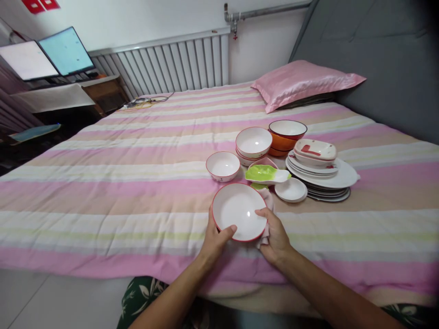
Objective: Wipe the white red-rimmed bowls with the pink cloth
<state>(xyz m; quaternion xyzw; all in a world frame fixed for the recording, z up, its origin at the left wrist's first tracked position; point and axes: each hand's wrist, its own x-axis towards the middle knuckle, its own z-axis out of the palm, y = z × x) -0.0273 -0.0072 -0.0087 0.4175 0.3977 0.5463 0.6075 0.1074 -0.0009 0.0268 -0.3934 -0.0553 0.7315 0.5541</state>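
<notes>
A white bowl with a red rim (236,208) is held between my two hands above the front part of the bed. My left hand (216,232) grips its left side, the thumb over the rim. My right hand (275,234) holds the right side, thumb inside the rim, with a pale pink cloth (266,201) pressed between fingers and bowl. Just beyond stands a smaller red-rimmed bowl (222,165). A green leaf-shaped dish (262,173) and small white saucers (291,189) lie to the right of it.
Farther back are stacked white bowls (254,140) and orange bowls (287,130). Stacked plates (346,173) carry rectangular dishes (314,150) at the right. A pink pillow (305,82) lies by the grey headboard (384,59). Cables (147,101) rest on the striped bedspread (103,192).
</notes>
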